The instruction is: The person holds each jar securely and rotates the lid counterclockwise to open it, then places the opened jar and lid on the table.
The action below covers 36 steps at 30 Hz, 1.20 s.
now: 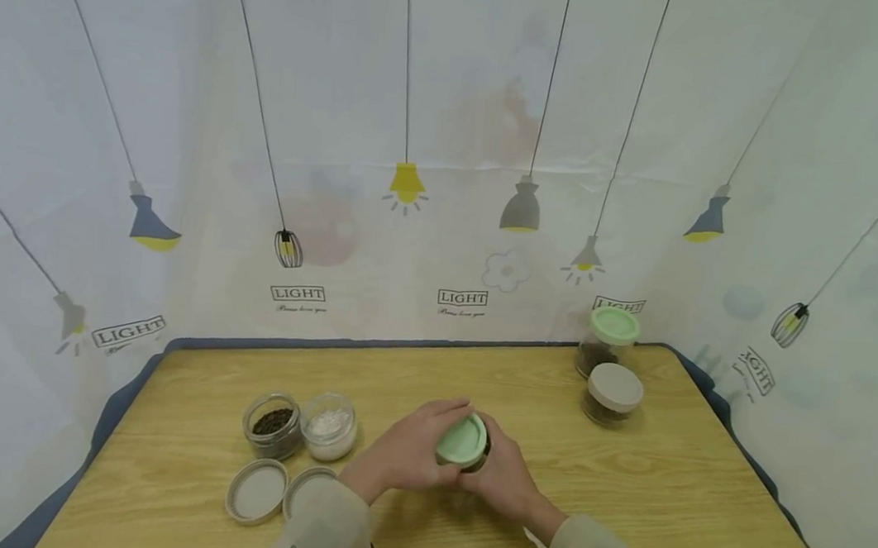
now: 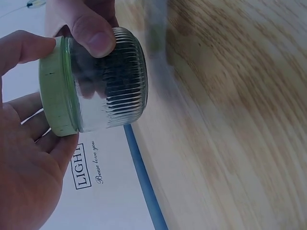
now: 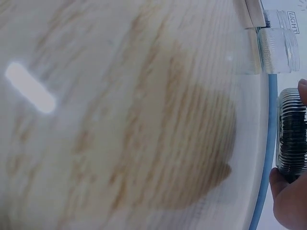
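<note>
Printed cloth (image 1: 448, 101) with hanging-lamp motifs backs a wood-grain table (image 1: 434, 373); blue border (image 1: 122, 406) shows along the far and side edges. At left, an open dark-filled jar (image 1: 273, 429) stands just beside an open white-filled jar (image 1: 329, 431), both inside the left edge. Near them lie a loose lid (image 1: 256, 492) and another lid (image 1: 308, 489), partly covered by the left sleeve (image 1: 325, 525). At centre, both hands clamp one jar above the surface: left hand (image 1: 412, 448) around its green lid (image 2: 53, 91), right hand (image 1: 504, 476) on the glass of that held jar (image 2: 91, 108). Wood extends rightward, leaving moving room, to a grey-lidded jar (image 1: 615, 392) and, behind, a green-lidded jar (image 1: 613, 329) near the back-right corner.
</note>
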Available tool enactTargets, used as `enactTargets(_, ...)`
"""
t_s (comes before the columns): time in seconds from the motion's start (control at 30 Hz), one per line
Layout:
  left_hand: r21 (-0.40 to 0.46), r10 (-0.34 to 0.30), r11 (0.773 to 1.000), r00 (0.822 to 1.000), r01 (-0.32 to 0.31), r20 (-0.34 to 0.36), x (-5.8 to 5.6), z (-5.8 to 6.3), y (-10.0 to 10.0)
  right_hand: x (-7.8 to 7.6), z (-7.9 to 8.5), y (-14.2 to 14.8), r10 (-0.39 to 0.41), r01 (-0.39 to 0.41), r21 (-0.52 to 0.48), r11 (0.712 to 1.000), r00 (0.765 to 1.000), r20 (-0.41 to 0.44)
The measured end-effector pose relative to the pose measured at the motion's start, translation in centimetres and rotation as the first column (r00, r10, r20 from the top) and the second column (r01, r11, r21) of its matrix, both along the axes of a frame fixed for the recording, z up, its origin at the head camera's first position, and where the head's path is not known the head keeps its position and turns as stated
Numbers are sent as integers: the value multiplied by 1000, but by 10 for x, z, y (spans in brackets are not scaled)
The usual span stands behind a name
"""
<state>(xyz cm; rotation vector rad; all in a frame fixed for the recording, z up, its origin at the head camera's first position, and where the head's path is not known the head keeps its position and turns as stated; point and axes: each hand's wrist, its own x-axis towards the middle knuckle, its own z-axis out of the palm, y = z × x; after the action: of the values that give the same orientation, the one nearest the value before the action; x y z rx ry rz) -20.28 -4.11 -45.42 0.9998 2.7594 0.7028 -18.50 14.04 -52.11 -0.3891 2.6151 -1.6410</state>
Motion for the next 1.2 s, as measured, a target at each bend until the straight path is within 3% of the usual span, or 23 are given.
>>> enactTargets(0.2, -14, 20, 1000, 1000, -20, -18, -1, 1, 1, 0, -1, 1, -7, 7, 1, 1000, 1000, 2)
enactTargets(0.57, -11, 98, 995, 990, -100, -103, 0, -8, -1, -2, -2, 0, -4, 4, -6, 1000, 1000, 3)
enactTargets(0.9, 49, -38, 998, 991, 45, -129, 0, -9, -4, 0, -1, -1, 18, -18, -9, 1000, 1000, -15)
enactTargets(1.1, 58, -45, 997, 992, 52, -116, -3, -7, -3, -2, -1, 0, 17, -18, -11, 1000, 999, -27)
enactTargets(1.2, 61, -49, 997, 996, 54, -77, -3, -8, -2, -1, -3, 1, 13, -13, -12, 1000, 1000, -14)
